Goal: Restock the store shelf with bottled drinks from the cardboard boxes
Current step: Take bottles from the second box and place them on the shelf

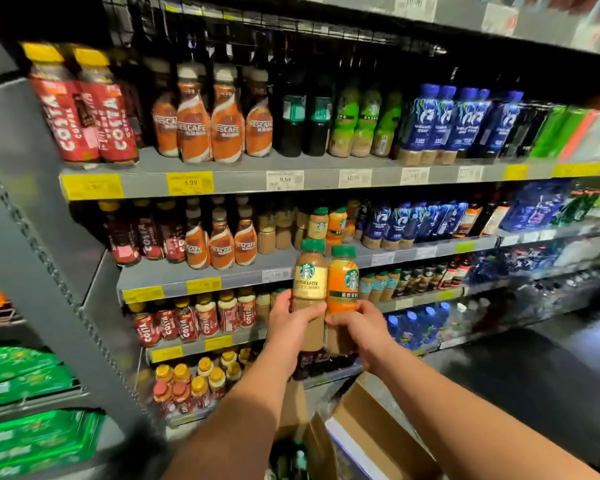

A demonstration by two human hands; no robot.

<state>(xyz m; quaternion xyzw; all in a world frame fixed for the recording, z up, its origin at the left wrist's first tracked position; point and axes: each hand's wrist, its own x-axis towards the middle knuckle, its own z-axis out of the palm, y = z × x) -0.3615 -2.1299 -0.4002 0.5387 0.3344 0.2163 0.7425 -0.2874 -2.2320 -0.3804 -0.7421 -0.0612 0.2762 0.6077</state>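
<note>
two bottles up at once: the left hand (291, 320) wraps its grip round the lower body of a cream-labelled, green-capped plastic coffee bottle (310, 271), and the right hand (359, 327) does the same with an orange-labelled, green-capped plastic coffee bottle (342, 282). they're upright, touching side by side, labels toward the camera, likely so both go in face-forward together. at twelve o'clock from them, on the grey metal shelf (160, 271), stand a matching cream bottle (318, 224) and a matching orange bottle (336, 223); that looks like the slot. count: two in hand, one per grip; two matching up front. at six o'clock, one open brown cardboard box (378, 420), contents too dark to count.
</note>
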